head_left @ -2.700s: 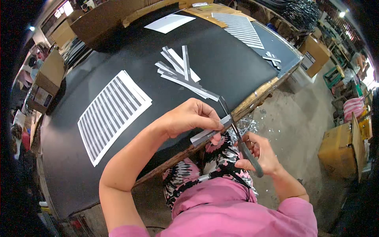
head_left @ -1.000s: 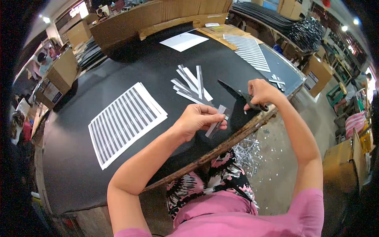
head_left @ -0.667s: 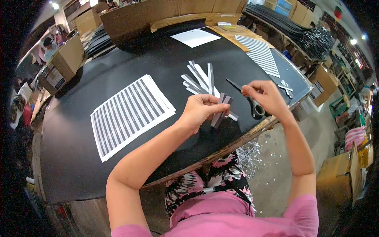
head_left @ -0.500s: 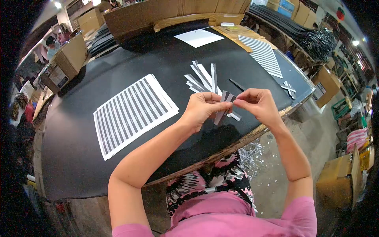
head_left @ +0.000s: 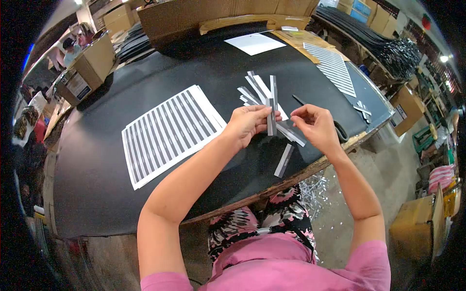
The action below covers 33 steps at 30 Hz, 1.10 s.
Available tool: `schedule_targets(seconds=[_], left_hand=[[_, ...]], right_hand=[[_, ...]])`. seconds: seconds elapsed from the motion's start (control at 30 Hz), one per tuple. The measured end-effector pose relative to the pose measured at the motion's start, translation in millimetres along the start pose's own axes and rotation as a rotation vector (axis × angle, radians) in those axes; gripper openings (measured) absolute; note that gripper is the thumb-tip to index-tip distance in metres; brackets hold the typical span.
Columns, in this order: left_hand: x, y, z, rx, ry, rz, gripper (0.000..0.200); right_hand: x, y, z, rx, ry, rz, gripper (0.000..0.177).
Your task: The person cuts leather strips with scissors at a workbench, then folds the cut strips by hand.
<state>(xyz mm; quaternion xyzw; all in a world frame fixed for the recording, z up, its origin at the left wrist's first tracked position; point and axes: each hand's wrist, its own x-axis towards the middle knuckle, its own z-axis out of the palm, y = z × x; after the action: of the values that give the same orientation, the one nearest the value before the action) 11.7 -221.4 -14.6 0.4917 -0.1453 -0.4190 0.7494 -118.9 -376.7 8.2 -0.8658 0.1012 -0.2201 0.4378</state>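
Observation:
My left hand [head_left: 255,123] pinches a few narrow grey-and-white paper strips [head_left: 271,127], held upright above the black tabletop. To its right, my right hand [head_left: 315,125] is apart from the strips; its fingers are curled toward the thumb, with nothing visible in them. Behind my hands lies a fanned pile of loose strips [head_left: 262,86]. A single strip [head_left: 283,161] rests nearer the front edge. Partly hidden by my right hand is a pair of scissors [head_left: 341,132], its black handle showing. Striped printed sheets [head_left: 170,133] are stacked at the left.
The black tabletop [head_left: 102,160] has a worn wooden front edge. Toward the back are a white sheet [head_left: 255,43], cardboard and another striped sheet [head_left: 332,70]. More strips [head_left: 362,111] lie at the right corner. Paper scraps [head_left: 314,194] litter the floor; a person sits far left.
My right hand has come away from the strips in my left hand. A strip now lies near the front edge. The held strips have turned more upright, and the view has shifted slightly.

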Motion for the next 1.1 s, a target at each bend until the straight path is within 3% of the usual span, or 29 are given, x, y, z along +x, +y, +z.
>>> schedule_targets(seconds=[0.3, 0.4, 0.57, 0.67, 0.7, 0.87, 0.93, 1.1], left_hand=[[2.7, 0.3, 0.7, -0.111, -0.086, 0.045, 0.025], [-10.6, 1.9, 17.4, -0.108, -0.060, 0.045, 0.025], [-17.3, 5.0, 23.9, 0.130, -0.024, 0.047, 0.035], [-10.4, -1.6, 17.7, 0.244, -0.085, 0.038, 0.040], [-11.2, -2.9, 15.9, 0.321, -0.124, 0.037, 0.041], [-18.3, -8.1, 26.2, 0.339, -0.227, 0.041, 0.046], [-21.7, -11.0, 31.3, 0.143, -0.261, -0.012, 0.040], [-32.2, -9.6, 40.8, 0.050, -0.145, -0.029, 0.033]], right_hand=[[0.1, -11.8, 9.5, 0.254, -0.025, 0.007, 0.020], [1.8, -5.1, 10.7, 0.498, -0.061, 0.069, 0.017], [5.5, 16.1, -26.5, 0.466, 0.006, 0.070, 0.019], [-0.8, 16.4, -61.9, 0.106, -0.027, 0.119, 0.025], [-2.8, 11.6, -67.7, 0.114, -0.033, 0.118, 0.025], [-12.3, -7.0, -70.5, 0.158, -0.080, 0.062, 0.023], [-15.3, -14.7, -62.1, 0.230, -0.069, 0.044, 0.031], [-17.5, -24.2, -49.3, 0.299, -0.144, 0.021, 0.034]])
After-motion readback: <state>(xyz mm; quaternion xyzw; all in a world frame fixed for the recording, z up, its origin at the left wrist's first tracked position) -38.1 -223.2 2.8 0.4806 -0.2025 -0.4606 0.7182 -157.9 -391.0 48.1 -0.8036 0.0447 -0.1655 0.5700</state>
